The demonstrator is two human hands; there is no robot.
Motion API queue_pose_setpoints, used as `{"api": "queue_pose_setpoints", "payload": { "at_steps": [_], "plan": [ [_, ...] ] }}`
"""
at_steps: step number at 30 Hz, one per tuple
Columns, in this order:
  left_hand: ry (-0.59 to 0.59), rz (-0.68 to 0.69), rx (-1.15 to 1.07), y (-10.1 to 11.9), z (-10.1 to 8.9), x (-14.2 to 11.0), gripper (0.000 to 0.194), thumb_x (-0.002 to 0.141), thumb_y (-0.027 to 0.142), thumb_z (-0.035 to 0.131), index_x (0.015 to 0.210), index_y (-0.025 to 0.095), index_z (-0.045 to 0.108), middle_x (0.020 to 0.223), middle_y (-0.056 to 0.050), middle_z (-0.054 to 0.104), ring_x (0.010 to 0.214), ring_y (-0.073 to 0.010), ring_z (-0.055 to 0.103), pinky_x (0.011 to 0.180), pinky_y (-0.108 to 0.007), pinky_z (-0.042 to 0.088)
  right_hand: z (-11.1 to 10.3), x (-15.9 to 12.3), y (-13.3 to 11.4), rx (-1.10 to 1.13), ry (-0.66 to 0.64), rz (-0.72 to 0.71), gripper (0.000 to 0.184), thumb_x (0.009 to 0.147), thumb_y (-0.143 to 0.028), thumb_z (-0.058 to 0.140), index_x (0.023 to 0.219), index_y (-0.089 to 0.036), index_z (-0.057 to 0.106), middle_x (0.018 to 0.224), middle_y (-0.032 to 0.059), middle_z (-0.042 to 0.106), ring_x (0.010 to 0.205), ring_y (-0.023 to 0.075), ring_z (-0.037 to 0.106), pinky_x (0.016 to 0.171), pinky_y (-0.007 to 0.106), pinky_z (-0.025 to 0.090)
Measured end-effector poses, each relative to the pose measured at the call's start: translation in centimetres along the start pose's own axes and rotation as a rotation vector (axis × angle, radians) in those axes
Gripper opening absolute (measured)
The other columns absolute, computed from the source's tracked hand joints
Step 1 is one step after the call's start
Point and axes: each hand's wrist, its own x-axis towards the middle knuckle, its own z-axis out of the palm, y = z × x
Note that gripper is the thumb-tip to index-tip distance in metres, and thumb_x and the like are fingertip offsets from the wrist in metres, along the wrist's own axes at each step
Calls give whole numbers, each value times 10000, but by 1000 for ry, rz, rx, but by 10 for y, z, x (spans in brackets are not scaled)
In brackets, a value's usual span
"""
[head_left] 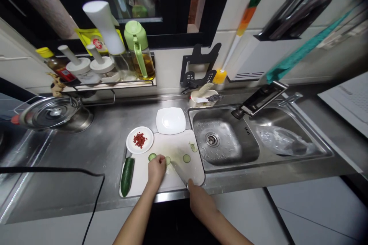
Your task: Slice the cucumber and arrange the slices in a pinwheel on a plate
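Note:
On the white cutting board [138, 183], my left hand [156, 169] is closed over a piece of cucumber [152, 157], whose green end shows beyond the fingers. A round cucumber slice [168, 160] lies right beside my fingertips, close to the tip of the knife [180, 173]. My right hand [201, 200] grips that knife by its handle at the board's front edge; the handle is mostly hidden. Another slice [186, 158] and some thin cucumber scraps [193, 147] lie to the right. A longer dark green cucumber [127, 177] rests on the board's left side.
A plate of chopped red bits [139, 139] overlaps the board's back left corner. Behind the board is a white square dish [171, 120]. The sink [224, 138] adjoins on the right. A lidded pot [57, 115] stands at left, and a black cable [69, 170] crosses the counter.

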Motion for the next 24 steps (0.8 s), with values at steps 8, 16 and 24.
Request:
{"api": "queue_pose_setpoints", "payload": {
  "at_steps": [8,16,24],
  "plan": [
    [43,32,53,0,3,-4,201,795,192,470,775,197,670,722,-31,670,686,-156,594,656,-249,371,-3,11,-22,3,46,-32,584,789,6,300,1366,-55,363,1045,203,640,1007,258,599,797,323,455],
    [44,8,43,0,3,-4,197,787,191,469,776,194,666,737,-37,675,706,-164,609,660,-246,382,-6,13,-25,-5,35,-33,555,795,21,300,1336,-60,389,1028,197,645,993,259,607,790,328,458],
    [59,24,32,-4,6,-3,194,791,193,476,796,188,670,745,-42,675,729,-168,611,688,-251,390,0,17,-25,11,52,-41,569,797,10,304,1356,-58,384,1034,192,653,1018,271,598,801,317,453]
  ]
}}
